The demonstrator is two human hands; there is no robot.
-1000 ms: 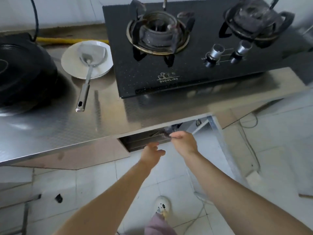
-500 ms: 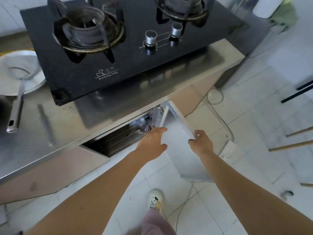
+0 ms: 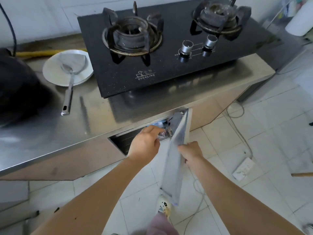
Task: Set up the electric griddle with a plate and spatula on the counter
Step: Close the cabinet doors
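The black electric griddle (image 3: 15,89) sits at the counter's left edge, partly cut off. To its right a white plate (image 3: 50,73) holds a metal spatula (image 3: 69,92), whose handle sticks out toward the front. Below the steel counter (image 3: 94,119) a cabinet door (image 3: 176,158) stands open. My right hand (image 3: 190,150) grips the door's edge. My left hand (image 3: 145,143) reaches into the cabinet opening, fingers curled on a crinkly clear plastic wrapper (image 3: 165,132).
A black two-burner gas stove (image 3: 169,48) fills the counter's middle and right. A black cord (image 3: 10,26) runs up behind the griddle. A white paper roll (image 3: 301,21) stands far right. A power strip (image 3: 243,168) and cables lie on the tiled floor.
The cabinet door has swung wide open, my right hand still on its edge. My left hand has gone into the opening and taken hold of the plastic wrapper. The view shifted back left.
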